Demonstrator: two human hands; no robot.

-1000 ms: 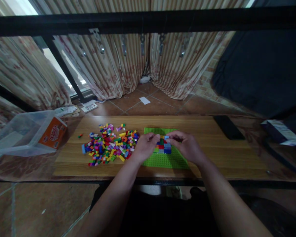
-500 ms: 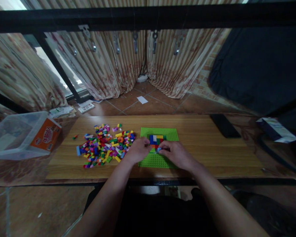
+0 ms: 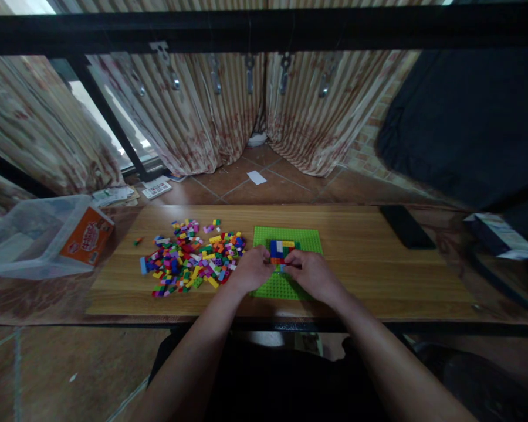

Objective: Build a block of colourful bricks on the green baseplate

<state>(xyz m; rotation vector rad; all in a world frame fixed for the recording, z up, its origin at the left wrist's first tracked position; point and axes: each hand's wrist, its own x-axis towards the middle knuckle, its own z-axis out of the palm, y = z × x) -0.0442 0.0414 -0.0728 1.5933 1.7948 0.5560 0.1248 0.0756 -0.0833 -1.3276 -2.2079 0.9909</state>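
Observation:
A green studded baseplate (image 3: 286, 288) lies on the wooden board, bearing a small block of joined toy bricks (image 3: 280, 246) in blue, white, yellow, red and green. My left hand (image 3: 253, 269) is closed at the near left corner of these bricks; what its fingertips hold, if anything, is hidden. From the right, my right hand (image 3: 313, 274) pinches a small light-blue brick (image 3: 283, 268) against the near edge of the joined bricks. Its fingers cover part of the right side.
Loose bricks (image 3: 193, 258) in many colours lie heaped left of the baseplate. A clear plastic tub (image 3: 35, 234) with an orange label stands at far left. A dark phone (image 3: 407, 227) rests on the board's right part. The wooden board (image 3: 365, 281) ends at a near edge before my lap.
My left hand's fingertips have come nearer to the light-blue brick at the near edge. My right hand stays almost in place. The whole view has shifted slightly.

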